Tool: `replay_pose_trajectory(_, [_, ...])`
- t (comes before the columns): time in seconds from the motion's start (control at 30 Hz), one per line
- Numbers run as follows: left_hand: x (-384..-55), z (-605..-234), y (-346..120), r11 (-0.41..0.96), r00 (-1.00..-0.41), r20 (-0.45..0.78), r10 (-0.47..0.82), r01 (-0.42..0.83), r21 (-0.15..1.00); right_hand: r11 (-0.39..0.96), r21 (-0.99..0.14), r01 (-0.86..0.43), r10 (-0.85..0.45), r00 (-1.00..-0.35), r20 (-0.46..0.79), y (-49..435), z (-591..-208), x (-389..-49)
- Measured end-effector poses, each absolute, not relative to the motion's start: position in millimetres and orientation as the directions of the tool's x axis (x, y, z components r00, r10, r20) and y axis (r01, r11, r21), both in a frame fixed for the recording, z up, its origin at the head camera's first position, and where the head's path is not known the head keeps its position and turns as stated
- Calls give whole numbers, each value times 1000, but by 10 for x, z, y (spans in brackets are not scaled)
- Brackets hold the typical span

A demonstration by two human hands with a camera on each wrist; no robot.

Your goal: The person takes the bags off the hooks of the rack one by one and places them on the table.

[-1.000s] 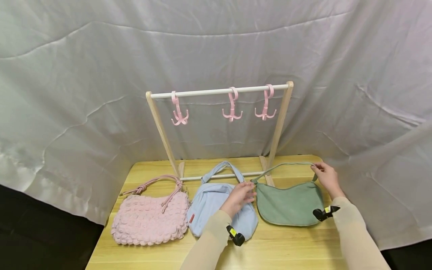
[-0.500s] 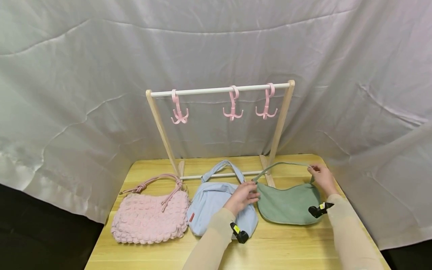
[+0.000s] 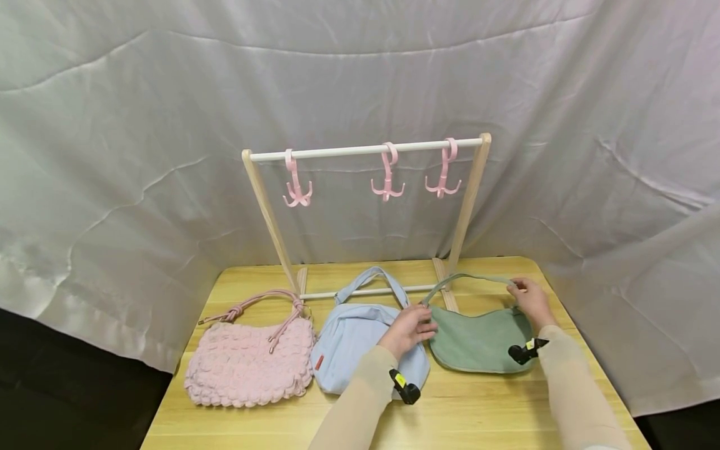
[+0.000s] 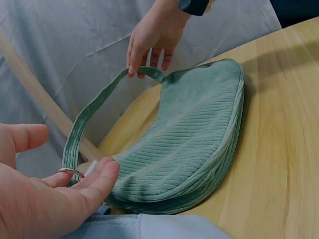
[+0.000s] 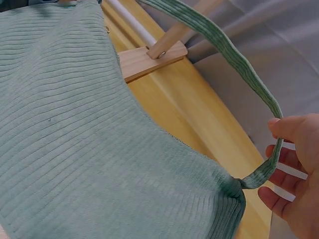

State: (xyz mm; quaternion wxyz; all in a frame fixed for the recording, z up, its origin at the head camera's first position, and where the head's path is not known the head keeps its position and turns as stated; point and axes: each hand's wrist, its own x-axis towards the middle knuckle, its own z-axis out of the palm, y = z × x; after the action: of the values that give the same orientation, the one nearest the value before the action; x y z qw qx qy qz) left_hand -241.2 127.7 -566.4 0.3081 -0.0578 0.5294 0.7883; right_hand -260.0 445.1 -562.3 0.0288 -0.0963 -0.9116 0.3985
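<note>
A green corduroy handbag (image 3: 478, 340) lies at the right of the table, its strap (image 3: 467, 277) arched up behind it. My right hand (image 3: 531, 303) pinches the strap near its right end between thumb and fingers, as the right wrist view shows too. At the bag's left end is my left hand (image 3: 407, 328), above a light blue bag (image 3: 354, 344). The left wrist view shows its thumb standing apart and its loosely extended fingers (image 4: 102, 179) touching the strap's left end and the bag's corner. A ring is on one finger.
A pink ruffled handbag (image 3: 253, 362) lies at the left of the wooden table (image 3: 461, 419). Behind the bags stands a rack with a white bar (image 3: 337, 152). Pink hooks (image 3: 387, 181) hang from the bar, and grey cloth (image 3: 360, 87) hangs behind it.
My right hand has shifted left and slightly down with the strap, bringing its right part closer to the left end. My left hand has moved slightly right along the bag's left end.
</note>
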Motion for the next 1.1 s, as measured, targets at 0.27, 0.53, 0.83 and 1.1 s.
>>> replay_pose_trajectory(0.27, [-2427, -5678, 1307, -316, -803, -432, 411, -570, 758, 666, -729, 155, 188, -981, -36, 4442, -5721, -2594])
replay_pose_trajectory(0.53, [-2453, -5707, 1314, -382, -798, -453, 398, -593, 709, 686, -709, 160, 124, -987, -103, 4444, -5773, -2608])
replay_pose_trajectory(0.83, [-2477, -5730, 1319, -413, -787, -471, 398, -613, 674, 641, -736, 218, 93, -974, -208, 4459, -5802, -2562])
replay_pose_trajectory(1.1, [-2478, -5732, 1318, -406, -790, -471, 393, -608, 682, 608, -757, 240, 101, -969, -226, 4487, -5769, -2515])
